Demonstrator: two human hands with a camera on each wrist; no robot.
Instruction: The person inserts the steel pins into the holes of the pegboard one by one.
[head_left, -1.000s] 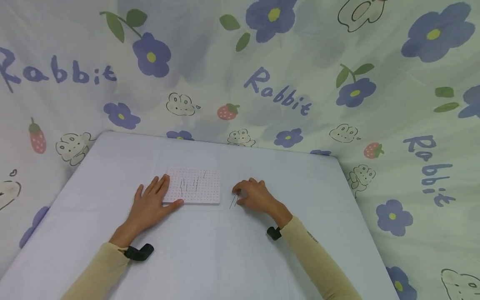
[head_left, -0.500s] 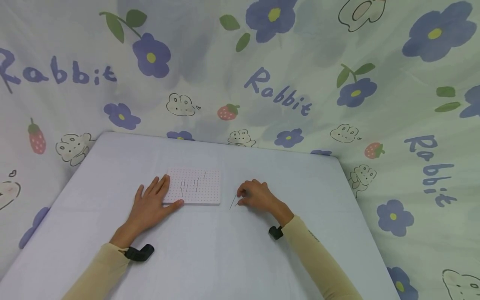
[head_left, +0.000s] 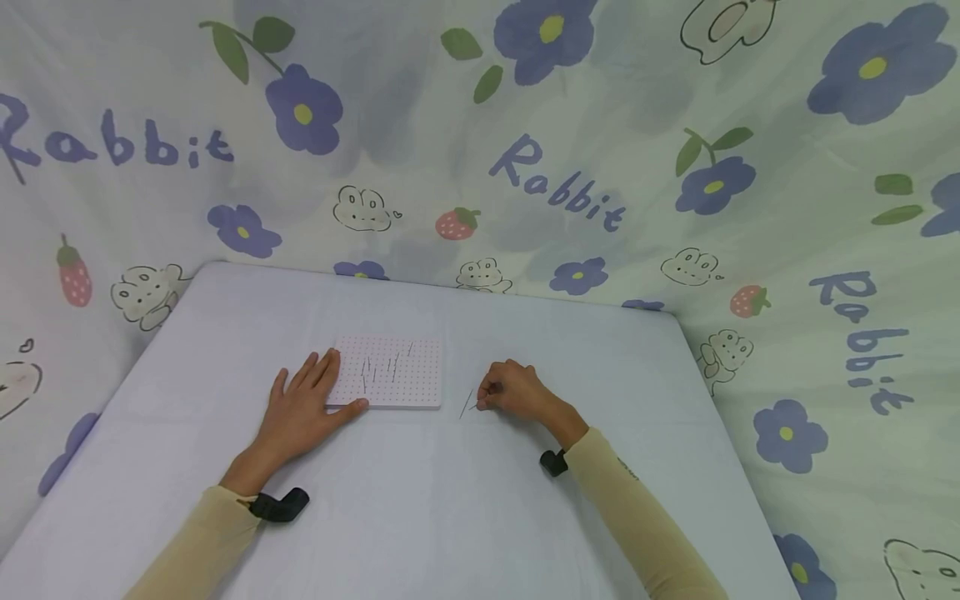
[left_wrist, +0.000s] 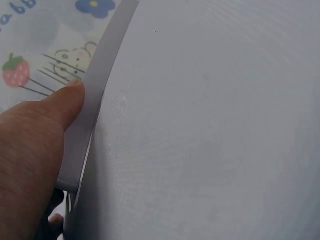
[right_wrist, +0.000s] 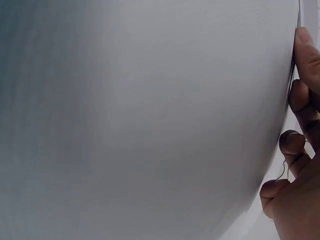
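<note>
My left hand [head_left: 296,418] rests flat on the left side of a white board [head_left: 420,387] with a grid of small dots. The thumb [left_wrist: 70,102] presses along its front edge. Several thin dark pins [left_wrist: 37,87] stick up from the board. Right of the board, my right hand [head_left: 516,392] pinches a thin dark pin [head_left: 473,407] at its fingertips, close to the tabletop. Another thin pin [head_left: 466,404] lies just left of those fingertips. In the right wrist view, curled fingers [right_wrist: 300,97] show at the right edge; the held pin is not clear there.
A white tabletop [head_left: 420,517] spreads around the board and both hands. Behind and beside it hangs a cloth [head_left: 405,167] printed with flowers, rabbits and strawberries. Black wrist cameras [head_left: 279,505] are strapped to both wrists.
My right hand has moved slightly right and its fingertips have closed on one of two loose pins, which now lies at a flatter angle. The left hand and board stay put.
</note>
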